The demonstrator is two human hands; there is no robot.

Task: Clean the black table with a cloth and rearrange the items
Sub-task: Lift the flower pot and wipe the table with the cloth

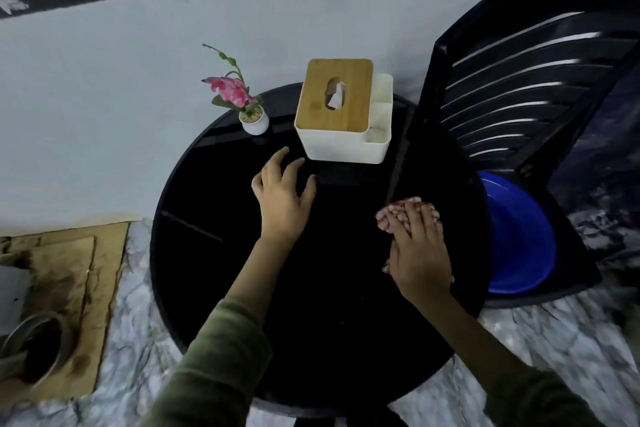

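Two bare hands and olive-green sleeves

Both forearms enter from the bottom of the frame in long olive-green sleeves of soft, slightly fuzzy fabric. The left sleeve, lower centre, ends partway up the forearm with a loose, rumpled cuff; the right sleeve, lower right corner, stops further back. The left hand and right hand are bare: no rings, watch or gloves show.
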